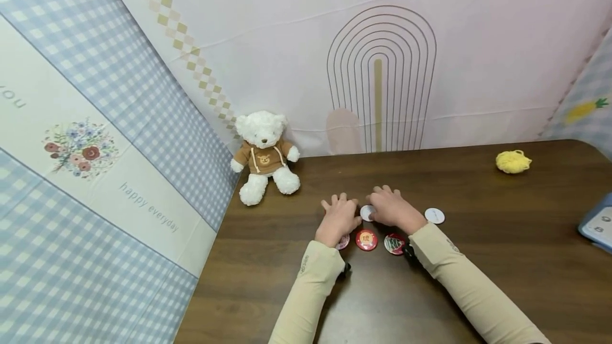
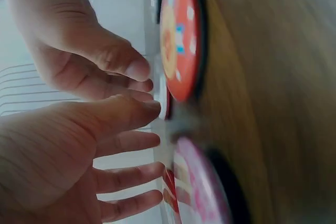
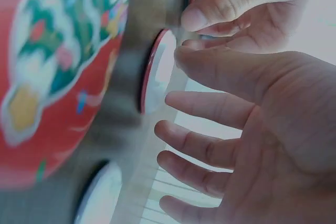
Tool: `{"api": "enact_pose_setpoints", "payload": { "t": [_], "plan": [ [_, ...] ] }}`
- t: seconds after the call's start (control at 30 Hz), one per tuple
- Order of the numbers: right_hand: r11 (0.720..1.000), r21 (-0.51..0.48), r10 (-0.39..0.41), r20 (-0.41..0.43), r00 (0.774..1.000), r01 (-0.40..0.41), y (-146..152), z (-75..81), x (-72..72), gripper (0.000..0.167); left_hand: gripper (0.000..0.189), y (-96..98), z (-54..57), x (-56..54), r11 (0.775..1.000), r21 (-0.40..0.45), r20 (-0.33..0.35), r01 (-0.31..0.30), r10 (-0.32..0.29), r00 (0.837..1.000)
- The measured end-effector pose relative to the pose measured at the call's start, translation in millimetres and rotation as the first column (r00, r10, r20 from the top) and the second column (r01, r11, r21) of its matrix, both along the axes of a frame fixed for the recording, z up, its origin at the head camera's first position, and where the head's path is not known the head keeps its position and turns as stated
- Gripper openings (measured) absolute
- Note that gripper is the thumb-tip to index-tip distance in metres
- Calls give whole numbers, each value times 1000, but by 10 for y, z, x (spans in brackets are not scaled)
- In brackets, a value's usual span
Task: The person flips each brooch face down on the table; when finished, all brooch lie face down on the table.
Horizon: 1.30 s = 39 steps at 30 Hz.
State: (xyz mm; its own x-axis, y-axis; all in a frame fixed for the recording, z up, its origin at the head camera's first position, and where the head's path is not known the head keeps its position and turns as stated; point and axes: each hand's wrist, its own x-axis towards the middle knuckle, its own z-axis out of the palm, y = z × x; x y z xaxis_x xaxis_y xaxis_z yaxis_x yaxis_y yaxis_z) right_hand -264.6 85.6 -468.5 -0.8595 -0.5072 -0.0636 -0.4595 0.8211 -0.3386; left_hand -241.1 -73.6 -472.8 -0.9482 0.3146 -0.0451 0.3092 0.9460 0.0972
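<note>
Several round button badges lie on the brown table. My left hand [image 1: 339, 219] hovers over the left of the group, fingers spread, partly covering a pink badge [image 1: 343, 242]; a red edge shows by its fingers. Opposite it, my right hand [image 1: 392, 208] has its thumb right at a white badge [image 1: 367, 213] with a red rim. Both hands have relaxed, parted fingers, and the thumbs point toward each other. Nearer me are a red badge [image 1: 366, 240] with a yellow centre and a red Christmas-tree badge [image 1: 394, 244]. Another white badge [image 1: 434, 215] lies beyond my right wrist.
A white teddy bear [image 1: 263, 158] in a brown hoodie sits at the back left. Toward the back right lies a bundle of yellow yarn [image 1: 513, 162]. A blue object with number keys [image 1: 600, 224] stands at the right edge. Printed cloth hangs behind the table [image 1: 459, 291].
</note>
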Motion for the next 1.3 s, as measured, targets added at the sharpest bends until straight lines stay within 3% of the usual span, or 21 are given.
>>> {"api": "enact_pose_setpoints", "payload": {
  "t": [0.13,0.37,0.57,0.93,1.3],
  "plan": [
    [1000,2,11,2,1000,-11,-73,-8,-20,32,35,-75,3,-18,1000,1,1,-9,9,1000],
    [999,8,35,-9,999,-35,-212,22,-20,35,26,-221,-11,-31,998,55,28,-45,43,999],
    [998,7,55,12,998,-55,-331,75,-3,34,30,-355,13,-4,993,92,42,-67,64,997],
    [996,-3,89,-3,996,-89,-518,37,-13,27,34,-591,36,29,992,97,56,-84,79,995],
    [994,-10,112,-1,994,-112,-599,-40,-74,39,37,-666,-22,20,996,62,33,-69,67,997]
  ]
}}
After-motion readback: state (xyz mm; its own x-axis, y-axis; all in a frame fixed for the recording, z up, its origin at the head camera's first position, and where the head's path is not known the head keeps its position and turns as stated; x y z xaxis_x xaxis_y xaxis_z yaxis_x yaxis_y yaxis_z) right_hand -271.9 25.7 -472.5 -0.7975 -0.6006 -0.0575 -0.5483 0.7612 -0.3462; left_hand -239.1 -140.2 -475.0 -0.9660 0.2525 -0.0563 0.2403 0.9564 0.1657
